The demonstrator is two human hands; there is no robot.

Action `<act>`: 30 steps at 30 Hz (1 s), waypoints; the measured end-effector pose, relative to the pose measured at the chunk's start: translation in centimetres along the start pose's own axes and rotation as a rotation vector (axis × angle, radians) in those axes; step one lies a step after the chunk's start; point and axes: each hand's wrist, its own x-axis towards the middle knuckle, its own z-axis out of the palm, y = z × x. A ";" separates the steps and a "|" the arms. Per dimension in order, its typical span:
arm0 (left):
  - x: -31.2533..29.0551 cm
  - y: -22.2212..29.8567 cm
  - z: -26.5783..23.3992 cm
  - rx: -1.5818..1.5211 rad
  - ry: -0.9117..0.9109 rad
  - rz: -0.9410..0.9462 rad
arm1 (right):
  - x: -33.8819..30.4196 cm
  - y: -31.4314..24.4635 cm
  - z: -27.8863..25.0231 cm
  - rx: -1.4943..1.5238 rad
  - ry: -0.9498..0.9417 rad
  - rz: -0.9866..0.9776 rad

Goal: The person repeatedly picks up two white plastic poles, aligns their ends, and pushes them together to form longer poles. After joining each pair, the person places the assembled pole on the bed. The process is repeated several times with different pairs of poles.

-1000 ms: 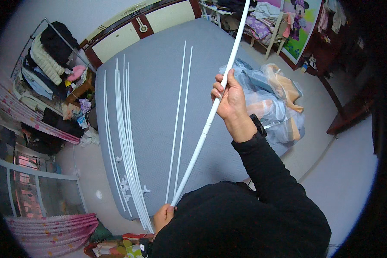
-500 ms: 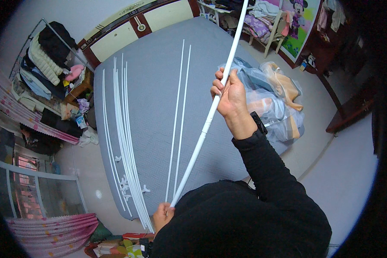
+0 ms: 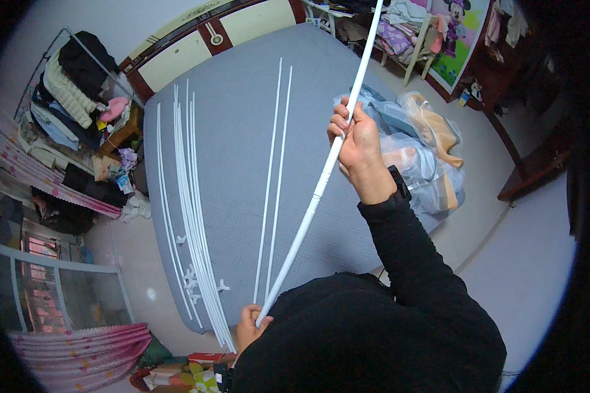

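A long white pole (image 3: 307,218) slants up and to the right across the view, with a seam near its middle. My right hand (image 3: 358,136) is closed around it above that seam. Near its lower end, my left hand (image 3: 250,326) grips the same pole, its fingers partly hidden by my sleeve. Two thin white poles (image 3: 271,180) lie side by side on the bed, just left of the held one. Farther left lies a bundle of several white poles (image 3: 195,229), with white branched connectors (image 3: 190,278) beside and among them.
The bed (image 3: 233,144) has a grey cover and a cream-and-brown headboard (image 3: 177,59). Sheer blue and orange fabric (image 3: 418,154) is heaped at its right side. A rack of clothes (image 3: 72,92) stands at the left, a chair piled with cloth (image 3: 400,39) at the far right.
My right hand has shifted slightly right along with the pole. The pole's lower end has dipped a little and sits lower in my left hand.
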 end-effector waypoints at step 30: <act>-1.2 1.0 -1.3 0.041 -0.163 -0.031 | 1.8 -4.6 -0.6 0.133 0.207 -0.004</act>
